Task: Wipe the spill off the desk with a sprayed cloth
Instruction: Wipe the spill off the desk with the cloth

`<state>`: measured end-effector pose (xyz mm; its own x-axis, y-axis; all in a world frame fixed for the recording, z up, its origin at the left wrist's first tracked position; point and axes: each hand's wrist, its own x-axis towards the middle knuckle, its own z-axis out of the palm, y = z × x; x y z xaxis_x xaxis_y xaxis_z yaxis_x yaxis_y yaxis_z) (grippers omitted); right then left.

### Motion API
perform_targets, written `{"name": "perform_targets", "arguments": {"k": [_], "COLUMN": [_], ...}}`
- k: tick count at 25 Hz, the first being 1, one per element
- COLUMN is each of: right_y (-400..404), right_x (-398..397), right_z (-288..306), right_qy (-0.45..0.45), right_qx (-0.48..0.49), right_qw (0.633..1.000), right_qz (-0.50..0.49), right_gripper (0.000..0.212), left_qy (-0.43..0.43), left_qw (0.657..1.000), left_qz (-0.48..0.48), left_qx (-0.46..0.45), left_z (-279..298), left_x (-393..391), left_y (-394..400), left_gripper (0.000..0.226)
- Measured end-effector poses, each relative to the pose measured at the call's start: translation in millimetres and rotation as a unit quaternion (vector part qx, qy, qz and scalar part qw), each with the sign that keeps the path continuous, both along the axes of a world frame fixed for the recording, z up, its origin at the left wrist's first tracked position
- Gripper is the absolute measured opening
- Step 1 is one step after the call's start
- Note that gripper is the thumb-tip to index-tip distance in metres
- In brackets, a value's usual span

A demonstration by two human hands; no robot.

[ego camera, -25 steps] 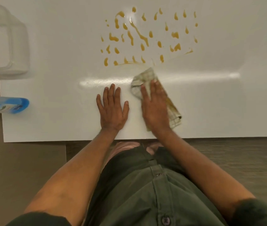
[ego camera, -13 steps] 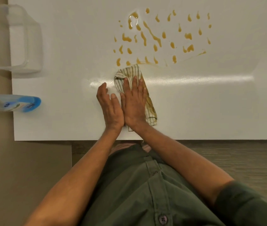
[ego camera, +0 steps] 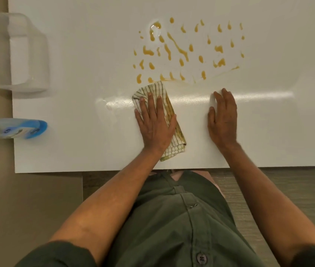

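An orange-yellow spill (ego camera: 177, 47) of several drops and streaks covers the far middle of the white desk (ego camera: 272, 132). A folded striped cloth (ego camera: 153, 89), stained yellow along one side, lies just below the spill's near edge. My left hand (ego camera: 155, 124) presses flat on the cloth with fingers spread, covering its middle. My right hand (ego camera: 223, 120) rests flat on the bare desk to the right of the cloth, holding nothing. A smeared wet band runs across the desk between the hands and the spill.
A blue-and-clear spray bottle (ego camera: 18, 130) lies on its side over the desk's left edge. A clear plastic container (ego camera: 14, 53) stands at the far left corner. The desk's near edge runs just below my hands.
The cloth passed from my right hand to my left. My right hand came off it and moved right onto the bare desk. The cloth slid a little left.
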<state>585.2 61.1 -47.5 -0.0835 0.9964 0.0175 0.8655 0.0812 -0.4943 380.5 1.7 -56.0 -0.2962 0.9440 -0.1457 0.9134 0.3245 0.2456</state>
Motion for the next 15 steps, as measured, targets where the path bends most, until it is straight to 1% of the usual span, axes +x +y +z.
{"name": "perform_targets", "arguments": {"k": [3, 7, 12, 15], "right_y": [0.5, 1.3, 3.0, 3.9], "right_x": [0.3, 0.8, 1.6, 2.1], "right_z": [-8.3, -12.0, -13.4, -13.0], "right_qy": [-0.050, -0.047, -0.048, -0.041], "right_qx": [0.008, 0.017, 0.016, 0.016], "right_qw": [0.999, 0.999, 0.999, 0.999], "right_qz": [0.022, 0.016, 0.014, 0.014], "right_gripper": [0.046, 0.046, 0.046, 0.046], "left_qy": [0.014, 0.020, -0.022, -0.028], "left_qw": [0.999, 0.997, 0.995, 0.994], "left_qz": [-0.030, -0.067, -0.091, -0.101], "left_qx": [0.030, 0.021, 0.034, 0.042], "left_z": [-5.6, -2.6, 2.8, 4.1], "left_x": [-5.6, -19.0, -35.1, -46.2], "left_y": [0.0, -6.7, -8.7, -9.5], "left_gripper": [0.074, 0.066, 0.057, 0.054]}}
